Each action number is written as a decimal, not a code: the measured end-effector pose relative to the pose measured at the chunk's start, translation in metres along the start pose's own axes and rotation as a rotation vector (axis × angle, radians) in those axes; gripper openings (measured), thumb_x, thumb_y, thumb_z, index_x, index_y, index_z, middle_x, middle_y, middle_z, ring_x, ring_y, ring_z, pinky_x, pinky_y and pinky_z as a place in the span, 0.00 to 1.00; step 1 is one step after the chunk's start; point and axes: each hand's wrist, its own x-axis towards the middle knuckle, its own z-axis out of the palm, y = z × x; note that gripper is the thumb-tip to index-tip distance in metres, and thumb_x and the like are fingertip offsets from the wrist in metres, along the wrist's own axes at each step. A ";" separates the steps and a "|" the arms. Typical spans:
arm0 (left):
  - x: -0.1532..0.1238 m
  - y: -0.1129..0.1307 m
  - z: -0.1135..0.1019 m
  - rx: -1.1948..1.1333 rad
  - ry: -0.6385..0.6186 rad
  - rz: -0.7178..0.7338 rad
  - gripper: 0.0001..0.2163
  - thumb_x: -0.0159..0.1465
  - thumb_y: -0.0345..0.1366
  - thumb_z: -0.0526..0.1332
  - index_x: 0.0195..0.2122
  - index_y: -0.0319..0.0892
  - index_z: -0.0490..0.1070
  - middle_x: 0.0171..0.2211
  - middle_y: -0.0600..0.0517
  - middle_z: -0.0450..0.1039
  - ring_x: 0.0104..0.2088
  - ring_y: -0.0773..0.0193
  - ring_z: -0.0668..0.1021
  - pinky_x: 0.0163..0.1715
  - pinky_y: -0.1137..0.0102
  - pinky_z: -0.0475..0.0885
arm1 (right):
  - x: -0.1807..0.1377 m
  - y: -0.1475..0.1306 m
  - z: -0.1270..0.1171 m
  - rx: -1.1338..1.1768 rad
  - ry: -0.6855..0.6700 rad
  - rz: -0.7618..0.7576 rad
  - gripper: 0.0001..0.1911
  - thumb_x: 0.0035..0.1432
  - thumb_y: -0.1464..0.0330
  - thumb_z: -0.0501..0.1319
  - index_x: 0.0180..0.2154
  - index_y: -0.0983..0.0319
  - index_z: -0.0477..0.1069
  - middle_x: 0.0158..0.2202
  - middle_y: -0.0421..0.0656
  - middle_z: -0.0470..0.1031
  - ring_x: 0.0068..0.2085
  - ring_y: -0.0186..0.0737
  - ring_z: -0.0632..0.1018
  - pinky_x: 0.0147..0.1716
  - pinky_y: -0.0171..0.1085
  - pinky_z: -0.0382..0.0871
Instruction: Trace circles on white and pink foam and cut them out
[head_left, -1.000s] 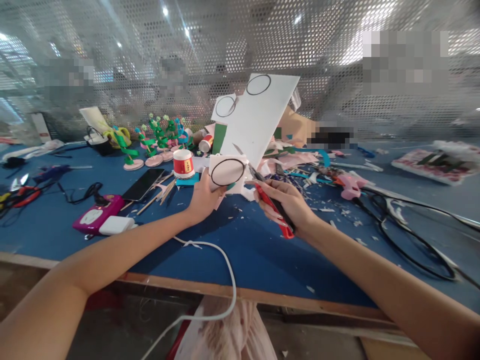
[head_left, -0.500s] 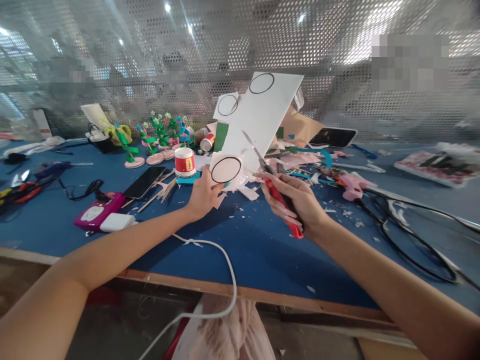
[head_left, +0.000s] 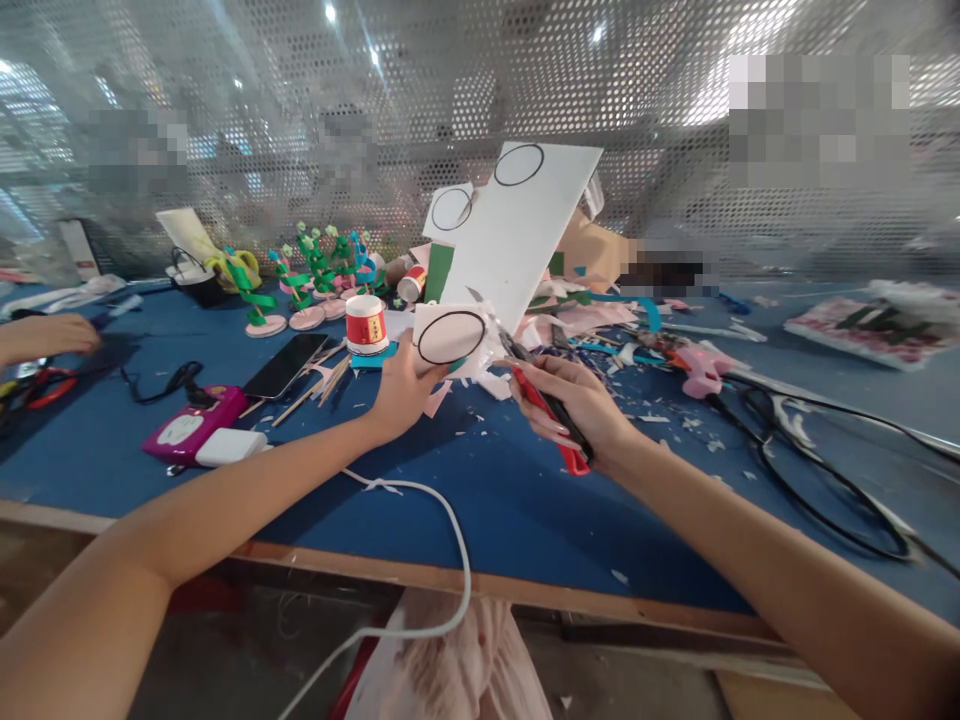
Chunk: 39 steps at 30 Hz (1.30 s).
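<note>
Head view: the left hand (head_left: 401, 395) clamps its fingers on a white card (head_left: 450, 338) bearing a black oval, above the counter (head_left: 540, 525); the right hand (head_left: 589, 400) grips red-and-black scissors (head_left: 561, 418), blades back by the card's edge, so cutting apparently resumes. Far left, another person's hand (head_left: 56, 336) has appeared.

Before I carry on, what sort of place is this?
Probably a craft workshop: paper scraps litter the blue table, the left hand holds circle-marked white card, and a pink glue gun lies to the right.
</note>
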 end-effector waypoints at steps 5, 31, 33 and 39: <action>0.000 0.002 0.001 0.014 -0.032 -0.015 0.26 0.55 0.32 0.67 0.55 0.44 0.62 0.45 0.45 0.76 0.45 0.53 0.79 0.48 0.56 0.76 | -0.002 -0.001 0.002 0.006 -0.030 0.001 0.18 0.50 0.61 0.70 0.28 0.61 0.63 0.15 0.34 0.67 0.09 0.24 0.58 0.06 0.27 0.48; 0.002 -0.014 0.006 -0.149 -0.108 0.005 0.26 0.56 0.35 0.68 0.55 0.40 0.64 0.51 0.42 0.76 0.51 0.50 0.78 0.54 0.53 0.73 | 0.001 0.007 -0.004 0.101 -0.076 0.006 0.14 0.53 0.63 0.69 0.29 0.63 0.65 0.18 0.36 0.71 0.08 0.21 0.54 0.05 0.24 0.44; 0.002 -0.013 0.006 -0.130 -0.108 0.020 0.26 0.56 0.35 0.68 0.55 0.39 0.65 0.50 0.41 0.76 0.52 0.49 0.77 0.56 0.52 0.71 | 0.000 0.006 -0.003 0.102 -0.088 0.017 0.13 0.55 0.64 0.68 0.30 0.63 0.66 0.16 0.35 0.69 0.08 0.21 0.54 0.05 0.24 0.44; -0.001 -0.004 0.007 -0.151 -0.144 0.072 0.25 0.57 0.38 0.68 0.54 0.39 0.66 0.49 0.42 0.77 0.53 0.50 0.77 0.54 0.55 0.73 | -0.001 0.005 -0.003 0.102 -0.122 -0.002 0.13 0.58 0.64 0.65 0.29 0.62 0.64 0.14 0.34 0.65 0.09 0.22 0.53 0.06 0.24 0.45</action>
